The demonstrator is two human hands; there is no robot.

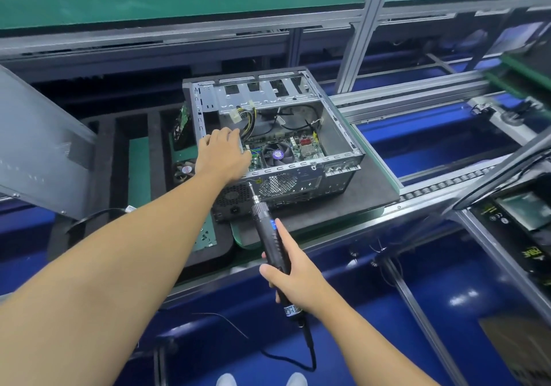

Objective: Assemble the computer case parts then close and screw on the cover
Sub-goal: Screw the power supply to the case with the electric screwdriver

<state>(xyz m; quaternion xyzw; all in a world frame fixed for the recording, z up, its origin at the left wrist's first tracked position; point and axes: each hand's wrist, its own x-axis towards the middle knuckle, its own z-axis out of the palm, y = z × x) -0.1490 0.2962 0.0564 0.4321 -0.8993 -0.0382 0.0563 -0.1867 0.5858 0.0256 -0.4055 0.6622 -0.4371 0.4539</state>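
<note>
Black screwdriver [269, 236] in right hand [293, 281]; label [291, 310] illegible

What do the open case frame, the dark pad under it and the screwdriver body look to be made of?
Case frame: bare sheet metal, probably steel; dull grey, stamped slots, folded edges. Dark pad: likely foam or rubber; matte, no shine, which one is unclear. Screwdriver body: apparently black plastic, slight sheen, with a blue patch.

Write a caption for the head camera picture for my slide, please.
Left hand reaches into the open case; right hand holds a screwdriver by its rear.
</note>
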